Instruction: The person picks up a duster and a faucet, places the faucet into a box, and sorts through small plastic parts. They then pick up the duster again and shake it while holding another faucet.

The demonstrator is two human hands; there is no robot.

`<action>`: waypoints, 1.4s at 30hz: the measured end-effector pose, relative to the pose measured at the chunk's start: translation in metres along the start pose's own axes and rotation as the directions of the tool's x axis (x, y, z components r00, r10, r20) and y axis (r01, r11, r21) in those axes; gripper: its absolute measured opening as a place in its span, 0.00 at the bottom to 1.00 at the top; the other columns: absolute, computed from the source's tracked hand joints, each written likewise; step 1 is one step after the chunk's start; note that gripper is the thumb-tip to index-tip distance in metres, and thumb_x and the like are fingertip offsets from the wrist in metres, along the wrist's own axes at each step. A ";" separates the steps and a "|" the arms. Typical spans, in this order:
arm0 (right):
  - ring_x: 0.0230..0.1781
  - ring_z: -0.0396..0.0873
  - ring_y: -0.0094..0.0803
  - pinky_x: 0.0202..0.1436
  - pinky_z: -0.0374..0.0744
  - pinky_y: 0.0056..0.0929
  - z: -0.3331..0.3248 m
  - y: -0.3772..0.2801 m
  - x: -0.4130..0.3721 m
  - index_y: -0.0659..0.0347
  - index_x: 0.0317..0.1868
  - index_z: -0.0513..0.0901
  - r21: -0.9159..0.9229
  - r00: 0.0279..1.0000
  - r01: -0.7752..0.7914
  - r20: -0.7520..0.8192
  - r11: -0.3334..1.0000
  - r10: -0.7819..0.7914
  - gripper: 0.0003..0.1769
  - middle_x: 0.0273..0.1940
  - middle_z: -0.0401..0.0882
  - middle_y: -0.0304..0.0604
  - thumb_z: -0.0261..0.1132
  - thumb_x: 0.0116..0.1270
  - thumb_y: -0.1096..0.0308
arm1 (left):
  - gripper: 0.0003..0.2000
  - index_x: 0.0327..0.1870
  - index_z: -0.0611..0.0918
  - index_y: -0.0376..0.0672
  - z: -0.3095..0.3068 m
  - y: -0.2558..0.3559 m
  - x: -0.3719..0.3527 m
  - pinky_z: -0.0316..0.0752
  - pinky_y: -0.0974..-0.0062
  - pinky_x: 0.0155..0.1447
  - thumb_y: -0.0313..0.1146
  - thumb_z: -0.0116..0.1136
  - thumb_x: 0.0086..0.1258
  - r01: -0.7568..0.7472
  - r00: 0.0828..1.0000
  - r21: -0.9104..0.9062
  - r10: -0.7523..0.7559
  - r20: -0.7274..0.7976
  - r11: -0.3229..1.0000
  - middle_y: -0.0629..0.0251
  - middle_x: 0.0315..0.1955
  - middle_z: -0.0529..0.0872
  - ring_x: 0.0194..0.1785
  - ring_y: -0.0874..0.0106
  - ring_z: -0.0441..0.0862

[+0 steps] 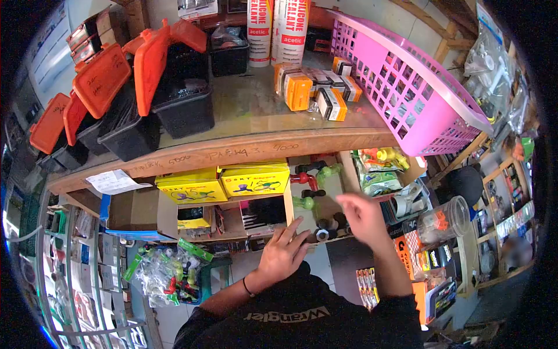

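Black sweatshirt (290, 317) with pale lettering fills the bottom edge, both forearms reaching up from it.

Head view only. Left hand (283, 251) lies palm down at the front edge of the lower wooden shelf (289, 205). Its fingers (293, 234) are spread and released, tips touching the near edge of an open brown cardboard tray (334, 189), holding nothing. Right hand (361, 216) hovers over the tray's near right corner. It is blurred, so I cannot tell whether it is loose or curled; no item shows in it.

Small green, red and black plastic-knobbed fittings (306, 202) sit inside the tray, on the shelf just under the worktop's front edge. Most are strung along the tray's left side, with a black cluster at the near end.

Progress, as a judgement: early. Hands have reached the tray but nothing is gripped or lifted out, so picking and anything after it is left.

Orientation: the tray's long axis runs from the shelf's front edge towards the back. The fittings lie flat, not upright. Their own long axes run mostly crosswise or slanted to the tray, with knob ends pointing different ways and no common heading.

Nearby: two yellow printed cartons (254, 179) left of the tray, a clear plastic jar (444, 221) towards the right end, and a pink plastic lattice basket (407, 87) on the wooden worktop (244, 148) above.
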State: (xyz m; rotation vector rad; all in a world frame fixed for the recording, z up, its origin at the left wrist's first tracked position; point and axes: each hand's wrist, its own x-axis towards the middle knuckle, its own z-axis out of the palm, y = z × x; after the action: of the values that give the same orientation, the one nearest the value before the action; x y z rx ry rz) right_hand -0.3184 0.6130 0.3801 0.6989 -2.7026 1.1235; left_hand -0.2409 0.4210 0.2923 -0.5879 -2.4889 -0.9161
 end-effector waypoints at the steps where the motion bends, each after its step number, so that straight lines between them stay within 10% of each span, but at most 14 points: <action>1: 0.30 0.79 0.31 0.33 0.75 0.25 -0.001 -0.010 -0.018 0.61 0.39 0.80 0.109 0.999 -0.044 0.033 0.993 0.040 0.09 0.31 0.80 0.45 0.58 0.57 0.75 | 0.17 0.48 0.75 0.40 -0.002 -0.001 -0.001 0.72 0.64 0.49 0.30 0.57 0.57 -0.001 1.000 -0.003 0.001 0.000 1.000 0.54 0.55 0.67 0.47 0.54 0.72; 6: 0.29 0.79 0.24 0.31 0.75 0.21 0.007 -0.043 -0.077 0.61 0.42 0.81 0.350 0.942 -0.171 0.333 0.921 0.048 0.10 0.30 0.81 0.42 0.61 0.58 0.74 | 0.15 0.48 0.75 0.39 -0.018 -0.005 -0.014 0.70 0.66 0.53 0.27 0.57 0.57 0.031 0.998 -0.211 -0.042 -0.048 0.977 0.53 0.57 0.67 0.53 0.57 0.73; 16: 0.29 0.77 0.20 0.29 0.72 0.16 0.028 -0.064 -0.050 0.64 0.43 0.79 0.416 0.882 -0.057 0.448 0.908 -0.150 0.11 0.32 0.81 0.40 0.59 0.60 0.74 | 0.12 0.44 0.76 0.40 -0.057 -0.012 -0.094 0.72 0.66 0.47 0.27 0.55 0.58 0.229 0.933 -0.233 -0.281 -0.223 0.945 0.55 0.39 0.79 0.43 0.57 0.76; 24: 0.27 0.75 0.19 0.29 0.73 0.18 0.121 -0.070 -0.069 0.61 0.42 0.79 0.531 0.473 -0.098 0.769 0.842 -0.430 0.10 0.31 0.80 0.39 0.59 0.60 0.72 | 0.08 0.39 0.78 0.37 -0.046 0.031 -0.218 0.73 0.71 0.34 0.29 0.51 0.62 0.739 0.413 -0.382 -0.821 -0.395 0.555 0.55 0.31 0.80 0.32 0.62 0.79; 33: 0.32 0.78 0.34 0.37 0.76 0.29 0.213 -0.093 -0.145 0.60 0.43 0.77 0.559 0.044 0.028 0.827 0.829 -0.560 0.12 0.35 0.78 0.45 0.60 0.59 0.68 | 0.09 0.40 0.78 0.39 -0.040 0.065 -0.296 0.73 0.68 0.39 0.31 0.53 0.61 0.901 0.093 -0.322 -0.854 -0.513 0.292 0.56 0.33 0.80 0.36 0.59 0.79; 37: 0.32 0.78 0.36 0.37 0.76 0.30 0.240 -0.111 -0.164 0.60 0.44 0.76 0.587 0.078 -0.001 0.807 0.810 -0.585 0.12 0.36 0.77 0.46 0.60 0.59 0.67 | 0.10 0.42 0.77 0.40 -0.050 0.029 -0.335 0.73 0.67 0.41 0.31 0.52 0.61 0.873 0.149 -0.367 -0.890 -0.430 0.323 0.55 0.35 0.79 0.37 0.59 0.78; 42: 0.30 0.77 0.38 0.34 0.75 0.32 0.309 -0.121 -0.174 0.59 0.43 0.76 0.321 0.185 0.038 0.928 0.946 -0.322 0.12 0.34 0.76 0.46 0.58 0.60 0.66 | 0.12 0.44 0.76 0.40 -0.054 -0.076 -0.419 0.71 0.65 0.44 0.32 0.53 0.60 0.918 -0.008 -0.354 -0.886 -0.463 0.177 0.54 0.36 0.78 0.41 0.58 0.76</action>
State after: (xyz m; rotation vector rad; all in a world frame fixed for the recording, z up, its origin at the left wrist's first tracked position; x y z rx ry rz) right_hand -0.0914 0.3867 0.1864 2.5152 -3.1409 1.1132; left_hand 0.0770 0.2307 0.0748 1.4724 -1.9693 -1.1317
